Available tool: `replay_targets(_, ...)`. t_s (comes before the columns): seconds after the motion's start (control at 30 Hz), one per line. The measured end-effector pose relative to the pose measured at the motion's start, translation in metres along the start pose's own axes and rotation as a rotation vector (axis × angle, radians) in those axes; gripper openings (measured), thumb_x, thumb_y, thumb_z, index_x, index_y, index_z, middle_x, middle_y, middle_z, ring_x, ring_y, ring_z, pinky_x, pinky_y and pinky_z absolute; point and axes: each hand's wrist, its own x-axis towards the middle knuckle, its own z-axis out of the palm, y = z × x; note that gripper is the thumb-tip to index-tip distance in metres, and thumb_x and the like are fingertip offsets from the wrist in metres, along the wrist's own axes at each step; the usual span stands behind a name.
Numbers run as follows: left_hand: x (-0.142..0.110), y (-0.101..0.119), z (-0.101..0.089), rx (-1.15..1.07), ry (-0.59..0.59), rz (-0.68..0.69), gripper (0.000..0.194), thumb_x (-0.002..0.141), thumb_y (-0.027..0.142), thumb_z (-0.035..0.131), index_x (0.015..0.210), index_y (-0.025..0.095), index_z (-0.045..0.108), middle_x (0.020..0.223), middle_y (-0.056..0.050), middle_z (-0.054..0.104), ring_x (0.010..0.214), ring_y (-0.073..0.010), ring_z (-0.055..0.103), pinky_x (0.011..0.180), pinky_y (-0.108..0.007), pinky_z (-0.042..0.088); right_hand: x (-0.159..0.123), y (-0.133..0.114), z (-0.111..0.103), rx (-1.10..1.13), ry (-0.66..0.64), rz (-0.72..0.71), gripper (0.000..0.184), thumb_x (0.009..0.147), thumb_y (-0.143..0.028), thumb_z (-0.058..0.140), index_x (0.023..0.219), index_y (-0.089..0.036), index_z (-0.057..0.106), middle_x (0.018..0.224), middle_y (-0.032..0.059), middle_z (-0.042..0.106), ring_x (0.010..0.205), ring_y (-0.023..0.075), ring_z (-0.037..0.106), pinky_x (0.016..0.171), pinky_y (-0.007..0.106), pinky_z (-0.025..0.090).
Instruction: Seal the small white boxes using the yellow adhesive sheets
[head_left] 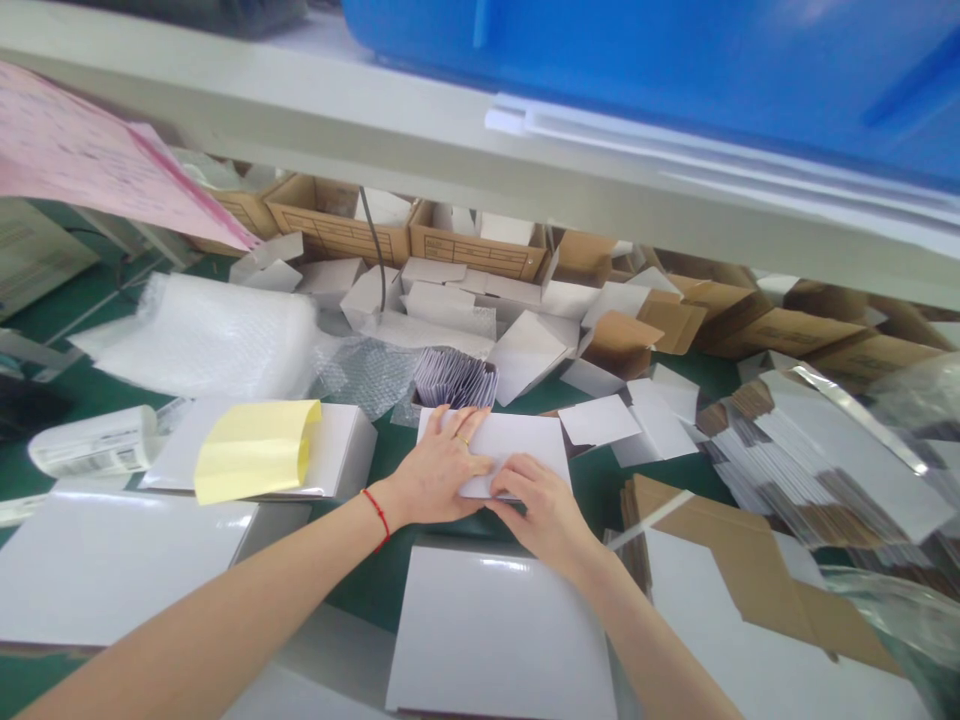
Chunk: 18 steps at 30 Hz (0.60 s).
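Between my two hands lies a small white cardboard box (517,435), its top facing up and open flaps (600,420) sticking out at its right end. My left hand (442,470) rests on the left part of the box top with its fingers spread. At the front edge, the thumb and bent fingers of my right hand (536,505) close on the box. Just behind it is a tightly packed row of thin white pieces (455,378). A larger white box (502,630) stands nearer to me.
White boxes (112,560) are at left, one under a yellow sheet (255,450), near a label roll (94,440). Bubble wrap (217,335) lies behind. Flattened cartons (810,460) are stacked at right. A shelf edge (420,130) with a blue bin (660,60) hangs overhead.
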Motion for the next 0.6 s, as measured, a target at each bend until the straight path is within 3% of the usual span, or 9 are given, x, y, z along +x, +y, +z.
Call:
replay_targets(0.17, 0.0, 0.0, 0.0, 0.007, -0.002, -0.008, 0.035, 0.076, 0.047, 0.072, 0.102, 0.024, 0.072, 0.155, -0.018, 0.034, 0.139, -0.0422, 0.03, 0.111, -0.065, 0.02, 0.0, 0.004, -0.002, -0.047, -0.058, -0.047, 0.019, 0.086, -0.01, 0.065, 0.075, -0.02, 0.053, 0.08, 0.0016, 0.057, 0.078, 0.0191, 0.053, 0.071, 0.032, 0.043)
replay_targets(0.4, 0.0, -0.001, -0.002, 0.011, -0.015, -0.008, 0.035, 0.072, 0.045, 0.075, 0.099, 0.024, 0.072, 0.153, -0.017, 0.036, 0.138, -0.0408, 0.032, 0.111, -0.064, 0.02, -0.006, 0.008, -0.007, -0.05, -0.076, 0.041, 0.021, 0.084, -0.008, 0.065, 0.077, -0.021, 0.051, 0.082, 0.0007, 0.054, 0.078, 0.0181, 0.053, 0.069, 0.03, 0.043)
replay_targets(0.6, 0.0, -0.002, 0.001, 0.006, -0.006, -0.018, 0.033, 0.072, 0.047, 0.075, 0.096, 0.024, 0.072, 0.155, -0.016, 0.033, 0.14, -0.0409, 0.03, 0.112, -0.064, 0.018, 0.001, 0.003, -0.009, -0.047, -0.154, -0.021, 0.019, 0.088, -0.009, 0.058, 0.077, -0.021, 0.049, 0.08, 0.0011, 0.054, 0.076, 0.0183, 0.052, 0.067, 0.03, 0.042)
